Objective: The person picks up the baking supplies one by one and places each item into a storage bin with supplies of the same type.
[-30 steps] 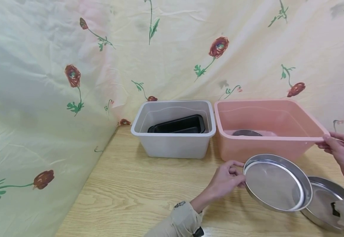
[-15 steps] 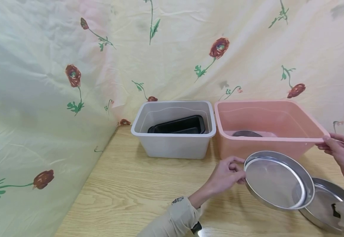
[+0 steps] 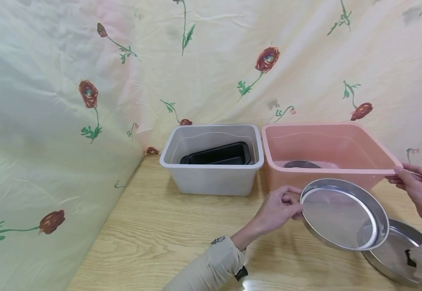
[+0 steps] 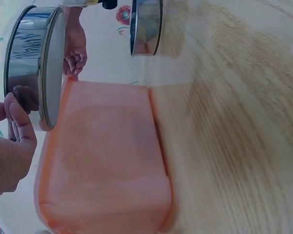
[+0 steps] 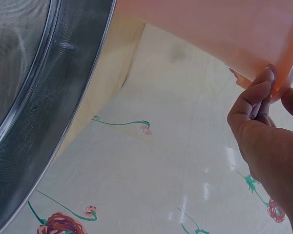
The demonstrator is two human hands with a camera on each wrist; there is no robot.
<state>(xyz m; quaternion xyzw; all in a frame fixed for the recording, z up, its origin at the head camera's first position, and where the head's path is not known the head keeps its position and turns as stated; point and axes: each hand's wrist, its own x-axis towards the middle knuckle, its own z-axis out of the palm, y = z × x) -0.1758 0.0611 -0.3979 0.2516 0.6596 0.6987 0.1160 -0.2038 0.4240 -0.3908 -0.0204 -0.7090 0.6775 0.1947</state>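
Observation:
My left hand (image 3: 278, 209) pinches the left edge of a round metal sieve (image 3: 342, 218) with a fine mesh bottom. The sieve is tilted, held above the table in front of the pink bin (image 3: 327, 180). In the left wrist view, thumb and fingers grip the shiny side wall of the sieve (image 4: 24, 63). At the bin's front right corner, my right hand (image 3: 420, 186) holds the rim between thumb and fingers; the right wrist view shows this hand (image 5: 263, 117) there too. A second sieve (image 3: 393, 254) lies on the table, partly hidden by the raised one and the right sleeve.
Left of the pink bin stands a grey bin (image 3: 212, 178) with black loaf pans (image 3: 222, 153) inside. A round metal piece (image 3: 302, 164) lies in the pink bin. Flowered cloth (image 3: 203, 72) hangs behind and at the left of the wooden table (image 3: 160, 238).
My left hand has raised the sieve slightly, away from me and a little to the right. The right hand has stayed on the bin's rim.

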